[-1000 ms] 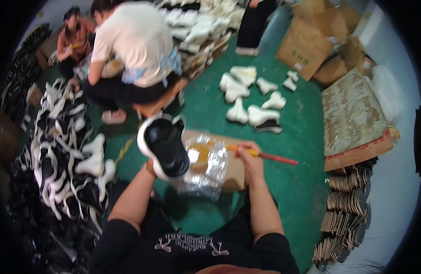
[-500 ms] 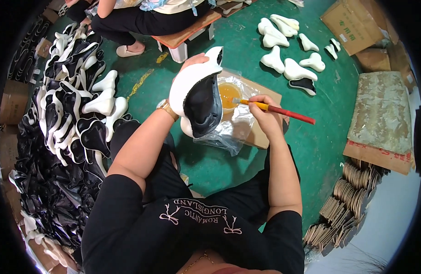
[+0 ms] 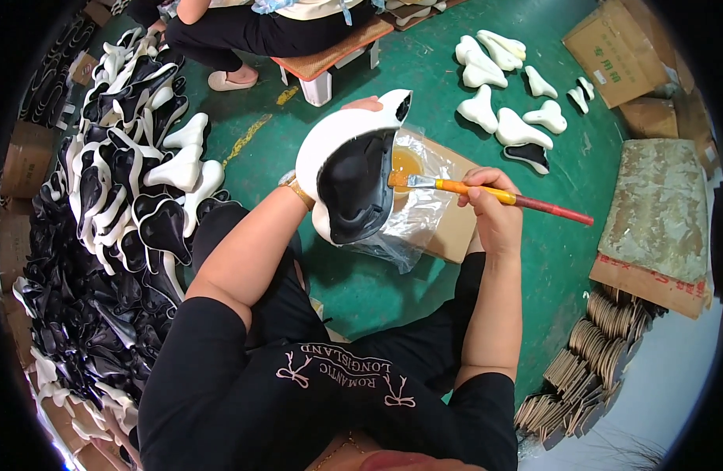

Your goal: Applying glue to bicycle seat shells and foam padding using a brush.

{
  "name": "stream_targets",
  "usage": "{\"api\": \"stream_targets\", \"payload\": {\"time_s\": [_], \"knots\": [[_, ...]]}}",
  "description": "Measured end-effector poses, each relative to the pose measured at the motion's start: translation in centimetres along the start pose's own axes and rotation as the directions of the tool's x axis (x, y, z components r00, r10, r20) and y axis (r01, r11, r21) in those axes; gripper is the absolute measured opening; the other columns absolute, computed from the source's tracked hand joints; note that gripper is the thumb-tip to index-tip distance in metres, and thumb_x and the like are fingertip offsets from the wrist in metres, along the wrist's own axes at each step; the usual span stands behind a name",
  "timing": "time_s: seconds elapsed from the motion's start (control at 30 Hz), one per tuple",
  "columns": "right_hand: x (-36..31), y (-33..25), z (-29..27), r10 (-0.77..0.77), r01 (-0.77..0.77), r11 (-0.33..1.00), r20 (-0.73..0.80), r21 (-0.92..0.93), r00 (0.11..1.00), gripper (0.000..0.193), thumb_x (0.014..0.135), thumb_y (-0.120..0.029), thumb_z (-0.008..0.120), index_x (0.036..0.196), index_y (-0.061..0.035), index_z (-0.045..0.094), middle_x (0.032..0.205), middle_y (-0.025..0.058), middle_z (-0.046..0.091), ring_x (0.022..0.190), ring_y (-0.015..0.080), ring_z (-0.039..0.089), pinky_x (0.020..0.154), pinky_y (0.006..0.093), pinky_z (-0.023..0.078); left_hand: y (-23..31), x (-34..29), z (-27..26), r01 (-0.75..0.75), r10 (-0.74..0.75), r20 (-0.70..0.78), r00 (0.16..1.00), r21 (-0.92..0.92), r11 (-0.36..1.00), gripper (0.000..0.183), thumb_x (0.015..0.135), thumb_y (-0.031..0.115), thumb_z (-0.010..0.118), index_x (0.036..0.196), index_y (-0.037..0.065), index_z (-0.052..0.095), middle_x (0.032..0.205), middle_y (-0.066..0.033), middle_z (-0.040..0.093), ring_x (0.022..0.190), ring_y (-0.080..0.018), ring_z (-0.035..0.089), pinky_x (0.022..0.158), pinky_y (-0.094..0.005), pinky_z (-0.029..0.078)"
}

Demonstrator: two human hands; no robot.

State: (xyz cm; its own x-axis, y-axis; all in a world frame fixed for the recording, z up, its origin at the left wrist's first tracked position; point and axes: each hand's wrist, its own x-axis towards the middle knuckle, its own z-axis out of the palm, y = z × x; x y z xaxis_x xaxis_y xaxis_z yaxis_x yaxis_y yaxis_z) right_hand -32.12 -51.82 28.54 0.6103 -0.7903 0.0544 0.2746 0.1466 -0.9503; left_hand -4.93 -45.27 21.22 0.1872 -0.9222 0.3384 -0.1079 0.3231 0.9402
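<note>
My left hand [image 3: 365, 104] grips a bicycle saddle [image 3: 318, 149] from its far side; only some fingers show over the rim, the rest is hidden. White padding wraps the saddle's edge, and its black hollow underside [image 3: 354, 177] faces right. In my right hand [image 3: 491, 206] is a paintbrush [image 3: 475, 190] with a yellow and red handle, held in closed fingers. Its amber-wet bristles touch or nearly touch the right edge of the black shell. Partly behind the brush, a bowl of amber liquid [image 3: 408, 161] stands on clear plastic sheeting [image 3: 405, 243] over a cardboard box [image 3: 454, 235].
Many white and black saddle parts [image 3: 185, 169] are heaped at the left, above a pile of black shells [image 3: 87, 306]. Several white saddle pads [image 3: 479, 110] lie on the green floor. Cardboard boxes [image 3: 613, 51] and stacked brown pieces [image 3: 581, 353] line the right. Another person [image 3: 267, 35] sits ahead.
The brush has moved from over the bowl to the saddle's right edge, and its bristles now show amber. My right hand has shifted right. The saddle has turned slightly.
</note>
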Motion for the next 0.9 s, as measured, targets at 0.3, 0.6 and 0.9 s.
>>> {"api": "stream_targets", "payload": {"time_s": [0.3,0.6,0.9], "knots": [[-0.7,-2.2,0.6,-0.052,0.089,0.97,0.164,-0.224,0.985,0.007,0.074,0.004,0.061,0.081,0.0026,0.06,0.084,0.0077,0.06,0.071,0.0124,0.058,0.066,0.0246,0.049,2.8,-0.4,1.4,-0.338,0.343,0.011,0.939,0.202,0.919,0.037,0.08,0.004,0.062,0.116,0.008,0.057,0.121,-0.0073,0.056,0.125,-0.0252,0.046,0.102,-0.0327,0.038],[0.6,-0.6,2.4,-0.318,0.221,0.793,-0.076,-0.568,0.945,0.008,0.072,-0.001,0.065,0.079,0.0,0.062,0.083,0.0059,0.062,0.074,0.0118,0.058,0.066,0.0236,0.047,4.3,-1.3,2.4,-0.252,0.228,0.107,0.968,0.452,0.856,0.041,0.081,0.014,0.063,0.12,0.009,0.054,0.13,-0.0111,0.051,0.124,-0.0249,0.047,0.106,-0.0363,0.034],[-0.6,-2.8,2.6,-0.237,0.272,0.82,0.133,-0.504,0.962,0.008,0.068,0.003,0.064,0.074,-0.0003,0.061,0.078,0.0074,0.062,0.07,0.0136,0.059,0.064,0.0245,0.047,1.5,-0.8,1.9,-0.263,0.258,0.055,0.965,0.175,0.949,0.039,0.081,0.007,0.063,0.119,0.008,0.054,0.127,-0.0105,0.051,0.125,-0.0265,0.044,0.105,-0.034,0.034]]}}
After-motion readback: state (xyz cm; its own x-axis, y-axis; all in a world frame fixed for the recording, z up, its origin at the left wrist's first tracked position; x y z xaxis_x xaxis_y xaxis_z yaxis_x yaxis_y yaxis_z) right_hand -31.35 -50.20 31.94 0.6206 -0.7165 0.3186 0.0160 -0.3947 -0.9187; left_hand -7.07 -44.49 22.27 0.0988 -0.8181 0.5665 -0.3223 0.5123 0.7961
